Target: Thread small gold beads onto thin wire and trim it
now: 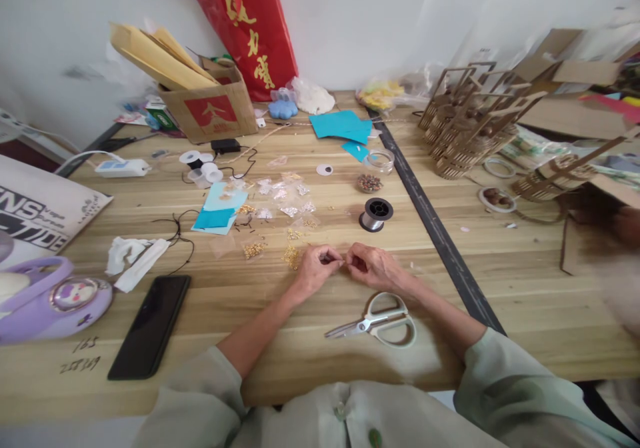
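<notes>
My left hand (pixel 316 271) and my right hand (pixel 371 265) meet fingertip to fingertip over the wooden table (pixel 300 361). Both are closed in a pinch; whatever lies between the fingers is too small to make out. Small gold beads (pixel 291 256) lie just left of my left hand, with another gold pile (pixel 254 250) farther left. Scissors (pixel 373 325) with pale handles rest below my hands, blades pointing left. Beyond my right hand stands a spool of clear line (pixel 376 215), and behind it sits a dish of brown beads (pixel 370 182).
A black phone (pixel 150 327) and a purple object (pixel 55 301) lie at left. Blue sheets (pixel 215 216) and small bags (pixel 287 191) are spread mid-table. A dark strip (pixel 435 225) crosses at right, beyond it wooden baskets (pixel 460 128) and a person's blurred arm (pixel 620 275).
</notes>
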A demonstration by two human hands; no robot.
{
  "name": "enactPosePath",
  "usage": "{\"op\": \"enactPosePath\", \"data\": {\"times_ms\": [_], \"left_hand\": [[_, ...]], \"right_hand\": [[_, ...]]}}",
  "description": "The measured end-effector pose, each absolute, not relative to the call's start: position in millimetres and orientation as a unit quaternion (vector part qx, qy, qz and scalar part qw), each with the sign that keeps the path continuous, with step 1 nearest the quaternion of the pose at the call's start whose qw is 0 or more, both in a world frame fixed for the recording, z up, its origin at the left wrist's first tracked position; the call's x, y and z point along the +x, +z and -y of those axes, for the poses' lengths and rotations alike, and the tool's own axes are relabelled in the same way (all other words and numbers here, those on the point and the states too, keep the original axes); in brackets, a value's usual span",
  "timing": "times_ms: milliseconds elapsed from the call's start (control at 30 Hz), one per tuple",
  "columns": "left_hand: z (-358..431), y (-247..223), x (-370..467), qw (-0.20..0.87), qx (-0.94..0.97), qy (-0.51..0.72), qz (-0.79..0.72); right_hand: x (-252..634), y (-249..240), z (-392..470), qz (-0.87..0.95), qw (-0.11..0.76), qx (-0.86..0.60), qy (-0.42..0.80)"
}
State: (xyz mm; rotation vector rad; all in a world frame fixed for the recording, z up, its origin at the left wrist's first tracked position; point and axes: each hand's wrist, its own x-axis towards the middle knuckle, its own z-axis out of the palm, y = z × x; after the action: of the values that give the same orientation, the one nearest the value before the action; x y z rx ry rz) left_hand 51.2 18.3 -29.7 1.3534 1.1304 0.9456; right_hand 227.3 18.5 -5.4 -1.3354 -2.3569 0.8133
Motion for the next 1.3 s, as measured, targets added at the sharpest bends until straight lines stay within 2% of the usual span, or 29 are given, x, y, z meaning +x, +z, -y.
{"op": "enactPosePath", "data": {"times_ms": [100,200,333,500,633,933,1100,1300], "left_hand": [[-18.9,-31.5,50.7,0.531,0.577,0.396,-0.479],[-19.8,-33.4,49.9,0.527,0.57,0.4,-0.487],[-21.0,-36.5,49.4,0.543,0.556,0.409,-0.479],[-21.5,-38.8,49.2,0.555,0.536,0.406,-0.49],[-21.7,-39.1,48.8,0.56,0.534,0.408,-0.485],[-19.6,-32.4,49.1,0.535,0.572,0.405,-0.472],[-17.6,-36.0,49.7,0.482,0.625,0.4,-0.466],[-16.5,-37.9,51.0,0.408,0.656,0.402,-0.491]], "right_hand": [[230.6,-2.7,-20.1,0.803,0.148,-0.475,0.329],[234.9,-4.4,-22.9,0.799,0.178,-0.456,0.349],[237.0,-9.7,-24.8,0.825,0.221,-0.431,0.291],[232.8,-15.0,-21.2,0.864,0.203,-0.409,0.212],[230.0,-18.2,-19.9,0.863,0.207,-0.414,0.202],[224.7,-15.1,-19.4,0.824,0.224,-0.439,0.278],[221.2,-11.5,-16.7,0.787,0.232,-0.464,0.333],[222.2,-8.9,-17.2,0.757,0.199,-0.472,0.406]]}}
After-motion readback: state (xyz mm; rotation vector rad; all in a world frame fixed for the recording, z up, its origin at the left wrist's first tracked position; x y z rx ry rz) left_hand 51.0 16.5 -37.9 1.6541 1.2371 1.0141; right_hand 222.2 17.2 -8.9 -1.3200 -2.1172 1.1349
